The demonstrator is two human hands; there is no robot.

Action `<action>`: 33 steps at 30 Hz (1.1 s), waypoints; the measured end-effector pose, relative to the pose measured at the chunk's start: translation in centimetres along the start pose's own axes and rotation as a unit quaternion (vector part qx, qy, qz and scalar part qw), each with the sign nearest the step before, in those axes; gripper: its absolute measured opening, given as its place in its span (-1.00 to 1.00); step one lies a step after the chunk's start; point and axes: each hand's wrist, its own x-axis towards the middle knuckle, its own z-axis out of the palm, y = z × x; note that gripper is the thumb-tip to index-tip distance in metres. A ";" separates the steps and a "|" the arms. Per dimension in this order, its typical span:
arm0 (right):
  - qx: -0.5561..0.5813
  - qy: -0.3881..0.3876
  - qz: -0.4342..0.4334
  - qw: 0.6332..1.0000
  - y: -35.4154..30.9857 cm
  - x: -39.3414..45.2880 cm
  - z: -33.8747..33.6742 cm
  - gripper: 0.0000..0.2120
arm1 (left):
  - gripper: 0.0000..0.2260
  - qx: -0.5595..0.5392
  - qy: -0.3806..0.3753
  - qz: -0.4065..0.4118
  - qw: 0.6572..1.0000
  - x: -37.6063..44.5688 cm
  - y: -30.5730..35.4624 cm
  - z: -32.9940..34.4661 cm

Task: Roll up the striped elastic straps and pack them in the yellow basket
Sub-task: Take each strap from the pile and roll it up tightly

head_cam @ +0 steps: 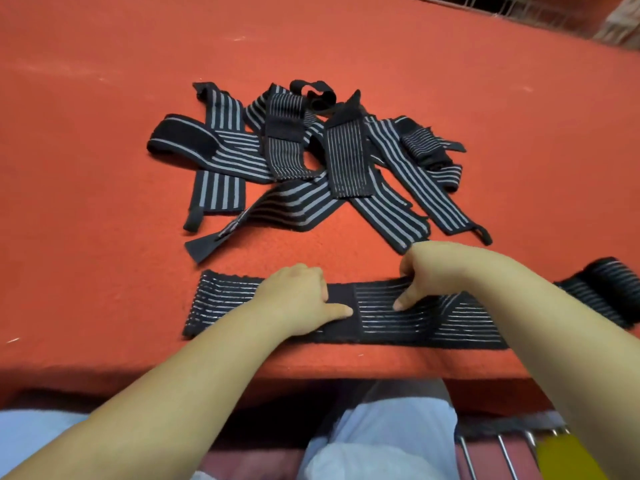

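A long black strap with thin grey stripes (415, 322) lies flat along the front edge of the red table. My left hand (298, 296) is on its middle, fingers curled at the far edge and thumb pressing on a plain black patch. My right hand (440, 268) grips the strap just to the right, fingers curled over the far edge and thumb on top. The strap's right end bunches into a roll (606, 289). A corner of the yellow basket (568, 459) shows at the bottom right, below the table edge.
A loose pile of several striped straps (311, 161) lies in the middle of the red table (104, 168), just beyond my hands. Metal bars (502, 455) stand beside the basket. My lap in light clothing (381, 438) is below the table edge.
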 end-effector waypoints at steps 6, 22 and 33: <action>-0.027 -0.061 0.085 0.994 6.8 -1.0 0.1 -0.63 | -0.63 0.001 0.011 -0.005 1.000 0.1 0.2 0.3; 0.191 0.133 -0.117 0.966 -3.9 0.8 3.7 -0.71 | -0.68 0.004 0.150 -0.152 0.977 -4.3 -6.6 -3.0; 0.156 0.149 -0.090 0.972 -8.5 0.1 4.1 -0.71 | -0.85 -0.071 0.167 -0.142 0.973 -5.7 -8.4 -3.3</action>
